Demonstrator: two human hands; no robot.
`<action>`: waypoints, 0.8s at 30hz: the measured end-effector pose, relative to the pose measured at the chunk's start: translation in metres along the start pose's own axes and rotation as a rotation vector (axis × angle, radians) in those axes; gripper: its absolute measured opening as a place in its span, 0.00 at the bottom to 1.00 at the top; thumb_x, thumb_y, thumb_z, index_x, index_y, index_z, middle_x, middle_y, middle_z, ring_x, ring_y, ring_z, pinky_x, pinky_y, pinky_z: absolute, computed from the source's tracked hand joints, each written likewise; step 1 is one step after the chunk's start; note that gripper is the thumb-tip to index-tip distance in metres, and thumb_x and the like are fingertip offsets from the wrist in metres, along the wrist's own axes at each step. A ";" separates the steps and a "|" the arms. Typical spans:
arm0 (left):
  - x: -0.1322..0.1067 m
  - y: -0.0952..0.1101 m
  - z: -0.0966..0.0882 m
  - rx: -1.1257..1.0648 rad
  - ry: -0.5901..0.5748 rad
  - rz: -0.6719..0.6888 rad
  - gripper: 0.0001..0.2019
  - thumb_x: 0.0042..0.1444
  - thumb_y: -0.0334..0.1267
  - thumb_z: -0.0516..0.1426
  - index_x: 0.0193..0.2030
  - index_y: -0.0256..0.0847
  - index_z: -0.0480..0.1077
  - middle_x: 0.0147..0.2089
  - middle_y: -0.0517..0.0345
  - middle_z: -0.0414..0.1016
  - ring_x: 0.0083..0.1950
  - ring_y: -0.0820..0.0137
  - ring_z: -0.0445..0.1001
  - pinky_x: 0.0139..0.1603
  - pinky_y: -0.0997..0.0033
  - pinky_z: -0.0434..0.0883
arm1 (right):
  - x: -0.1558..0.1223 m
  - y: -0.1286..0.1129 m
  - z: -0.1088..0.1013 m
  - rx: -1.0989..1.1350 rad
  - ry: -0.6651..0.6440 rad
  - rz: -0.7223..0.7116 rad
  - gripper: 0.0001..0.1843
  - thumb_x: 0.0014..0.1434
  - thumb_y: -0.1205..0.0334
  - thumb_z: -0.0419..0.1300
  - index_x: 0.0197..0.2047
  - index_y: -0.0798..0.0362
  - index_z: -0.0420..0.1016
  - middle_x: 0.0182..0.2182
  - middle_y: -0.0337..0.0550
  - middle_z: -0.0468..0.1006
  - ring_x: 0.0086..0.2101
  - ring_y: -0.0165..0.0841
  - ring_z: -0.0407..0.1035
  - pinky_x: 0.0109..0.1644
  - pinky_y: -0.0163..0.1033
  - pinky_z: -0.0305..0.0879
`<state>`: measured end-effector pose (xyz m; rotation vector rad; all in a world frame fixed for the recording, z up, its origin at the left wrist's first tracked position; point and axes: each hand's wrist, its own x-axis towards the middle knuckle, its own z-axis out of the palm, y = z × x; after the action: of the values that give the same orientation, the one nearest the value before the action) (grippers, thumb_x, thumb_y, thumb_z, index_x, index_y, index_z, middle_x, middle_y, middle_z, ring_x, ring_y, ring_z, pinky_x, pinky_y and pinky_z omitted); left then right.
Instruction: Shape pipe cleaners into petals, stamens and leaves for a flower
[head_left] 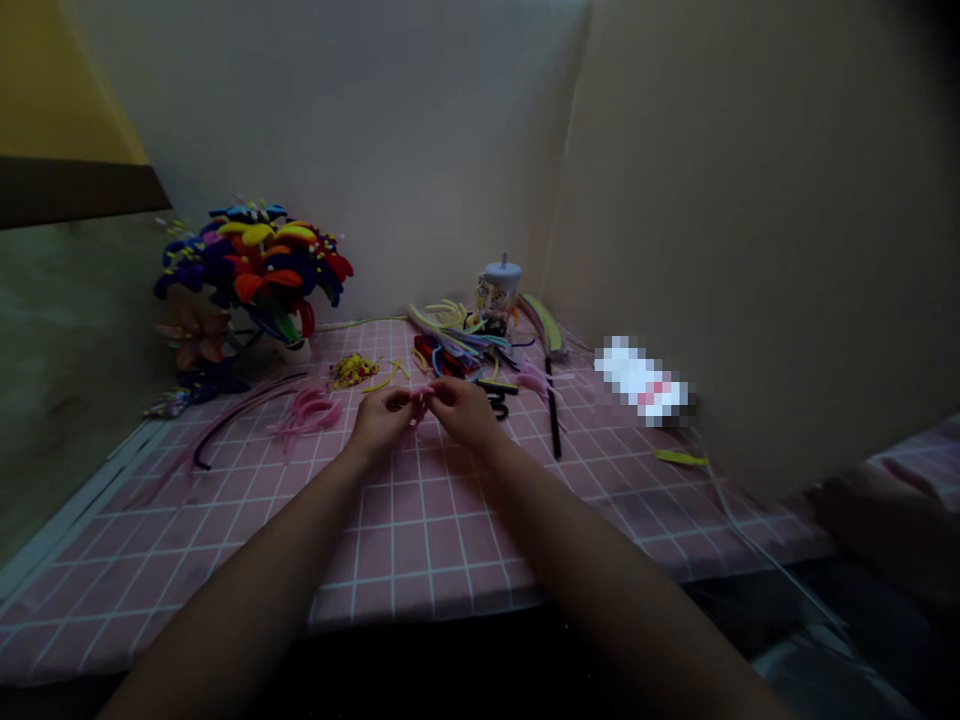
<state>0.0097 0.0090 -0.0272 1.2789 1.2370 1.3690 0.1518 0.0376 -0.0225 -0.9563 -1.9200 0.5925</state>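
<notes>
My left hand (382,418) and my right hand (465,412) meet above the pink grid cloth (420,530), fingertips pinching a short pink pipe cleaner (420,400) between them. Its shape is mostly hidden by my fingers. To the left of my left hand lies a bundle of bent pink pipe cleaners (307,415). A tangled pile of multicoloured pipe cleaners (457,345) sits just beyond my hands. A straight black stem (553,410) lies to the right of my right hand.
A bouquet of colourful pipe-cleaner flowers (251,270) stands at the back left, and a lidded cup (499,295) stands behind the pile. Yellow beads (352,372) and a blurred white object (641,382) lie nearby. Walls close off the back and right.
</notes>
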 end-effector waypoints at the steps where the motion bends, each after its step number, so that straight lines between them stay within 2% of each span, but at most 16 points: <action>1: 0.000 0.000 0.000 -0.024 0.016 -0.019 0.21 0.36 0.52 0.64 0.28 0.34 0.72 0.23 0.57 0.72 0.22 0.76 0.67 0.22 0.77 0.64 | 0.000 0.000 0.001 0.002 0.013 0.004 0.09 0.54 0.61 0.56 0.34 0.54 0.76 0.28 0.40 0.77 0.30 0.29 0.69 0.35 0.33 0.61; 3: -0.001 0.001 0.000 -0.074 0.003 -0.070 0.21 0.35 0.52 0.65 0.30 0.34 0.72 0.24 0.57 0.73 0.22 0.76 0.68 0.23 0.76 0.65 | 0.000 0.002 0.001 0.020 0.035 0.008 0.09 0.54 0.61 0.56 0.34 0.54 0.75 0.28 0.41 0.77 0.30 0.29 0.69 0.36 0.33 0.61; 7: -0.003 0.003 -0.002 -0.116 -0.098 -0.235 0.23 0.31 0.48 0.67 0.32 0.34 0.73 0.28 0.53 0.74 0.25 0.72 0.71 0.23 0.74 0.67 | 0.001 0.005 0.002 0.127 0.057 0.019 0.11 0.56 0.57 0.54 0.33 0.54 0.74 0.29 0.41 0.77 0.31 0.29 0.70 0.37 0.34 0.63; 9: -0.002 0.004 -0.003 -0.131 -0.094 -0.297 0.22 0.29 0.46 0.68 0.31 0.34 0.73 0.27 0.52 0.74 0.26 0.70 0.72 0.23 0.73 0.67 | 0.003 0.007 0.003 0.197 0.066 0.066 0.12 0.55 0.55 0.55 0.35 0.54 0.72 0.30 0.42 0.77 0.31 0.29 0.70 0.36 0.34 0.64; 12: 0.002 0.001 -0.005 -0.214 0.011 -0.267 0.22 0.29 0.45 0.68 0.32 0.35 0.73 0.26 0.55 0.74 0.26 0.72 0.72 0.27 0.73 0.68 | 0.004 0.008 0.007 0.321 0.035 0.257 0.14 0.51 0.53 0.59 0.36 0.55 0.69 0.28 0.42 0.76 0.26 0.28 0.70 0.29 0.33 0.64; 15: 0.006 -0.004 -0.004 -0.313 0.069 -0.208 0.21 0.32 0.44 0.67 0.34 0.36 0.72 0.27 0.59 0.73 0.24 0.75 0.70 0.27 0.75 0.67 | 0.003 0.005 0.012 0.554 -0.146 0.541 0.11 0.50 0.56 0.60 0.31 0.55 0.66 0.24 0.40 0.75 0.21 0.27 0.69 0.24 0.32 0.63; 17: 0.007 -0.007 -0.002 -0.377 0.058 -0.215 0.21 0.32 0.43 0.67 0.33 0.36 0.71 0.27 0.59 0.73 0.24 0.75 0.70 0.27 0.74 0.66 | 0.002 0.002 0.015 0.743 -0.259 0.644 0.10 0.50 0.57 0.60 0.31 0.55 0.67 0.23 0.40 0.75 0.21 0.27 0.69 0.25 0.32 0.63; 20: 0.005 -0.007 0.000 -0.439 0.008 -0.224 0.19 0.32 0.42 0.67 0.32 0.36 0.70 0.27 0.60 0.72 0.24 0.76 0.69 0.27 0.75 0.67 | -0.001 -0.001 0.018 0.953 -0.289 0.642 0.11 0.46 0.59 0.64 0.32 0.55 0.70 0.23 0.38 0.75 0.22 0.25 0.68 0.28 0.31 0.63; 24: 0.003 -0.003 -0.002 -0.412 -0.113 -0.208 0.16 0.37 0.42 0.66 0.33 0.37 0.71 0.28 0.59 0.73 0.24 0.76 0.70 0.30 0.72 0.69 | -0.002 0.000 0.018 1.062 -0.253 0.605 0.10 0.41 0.61 0.66 0.27 0.56 0.70 0.18 0.34 0.71 0.19 0.23 0.63 0.26 0.31 0.59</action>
<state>0.0073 0.0119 -0.0293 0.9002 0.9212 1.2975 0.1366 0.0358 -0.0325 -0.7210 -1.1492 1.9031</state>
